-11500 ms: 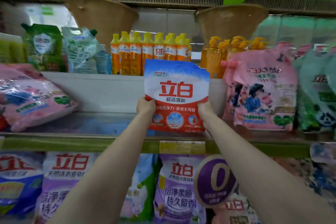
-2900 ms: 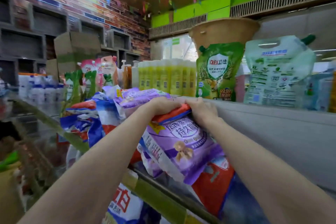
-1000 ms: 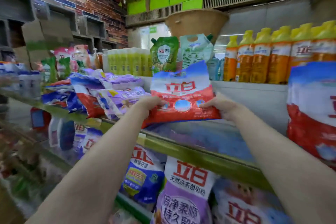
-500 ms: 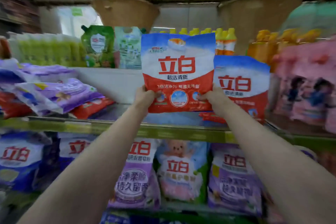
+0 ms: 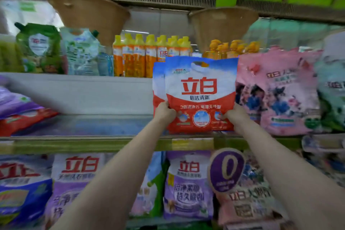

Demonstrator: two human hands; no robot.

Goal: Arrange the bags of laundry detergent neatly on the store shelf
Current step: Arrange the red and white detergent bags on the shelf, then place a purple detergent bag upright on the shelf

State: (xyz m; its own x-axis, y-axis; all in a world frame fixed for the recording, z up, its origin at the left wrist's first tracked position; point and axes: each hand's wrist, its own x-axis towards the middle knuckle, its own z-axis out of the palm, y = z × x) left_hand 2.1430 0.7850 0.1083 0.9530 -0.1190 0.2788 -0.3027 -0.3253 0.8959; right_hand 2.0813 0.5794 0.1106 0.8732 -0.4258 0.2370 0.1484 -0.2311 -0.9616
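Observation:
A red, white and blue detergent bag (image 5: 200,89) stands upright on the middle shelf (image 5: 93,127), held by both lower corners. My left hand (image 5: 164,111) grips its lower left edge and my right hand (image 5: 236,114) grips its lower right edge. Directly behind it stands a second bag of the same kind (image 5: 158,87), only its left strip showing. Pink detergent bags (image 5: 276,91) stand right beside it on the right.
Purple and red bags (image 5: 20,112) lie flat in a pile at the shelf's left end, with bare shelf between them and the held bag. Orange bottles (image 5: 141,56) and green pouches (image 5: 39,48) line the ledge behind. Purple and blue bags (image 5: 188,185) fill the lower shelf.
The held red bag has moved right and down, from in front of the bottles to directly in front of the other red bag, next to the pink bags.

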